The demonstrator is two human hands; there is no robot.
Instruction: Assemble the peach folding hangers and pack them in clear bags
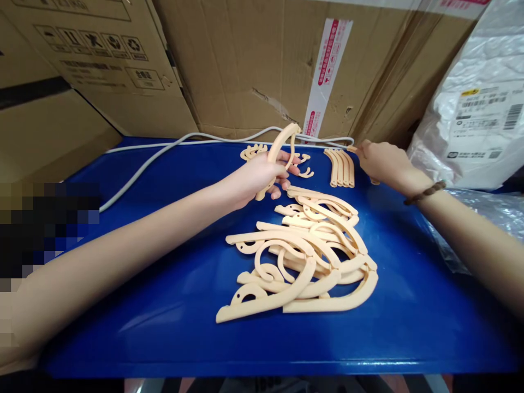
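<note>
My left hand [266, 177] is closed around a curved cream plastic piece [282, 142], with a thinner curved part beside it. At the back right, my right hand [380, 161] has its fingers pressed together on a cream piece [352, 149], whose tip shows at the fingertips. Just left of that hand lies a row of several curved arms [339, 168]. Small cream hooks [305, 173] lie behind and right of my left hand, partly hidden by it. A pile of cream hanger-like parts [303, 245] spreads over the middle of the blue table.
Cardboard boxes [245, 65] stand along the back of the blue table [164, 327]. A white cable [139, 177] runs along the rear and left. At the right are a white wrapped package [470, 125] and clear plastic wrap [450, 234].
</note>
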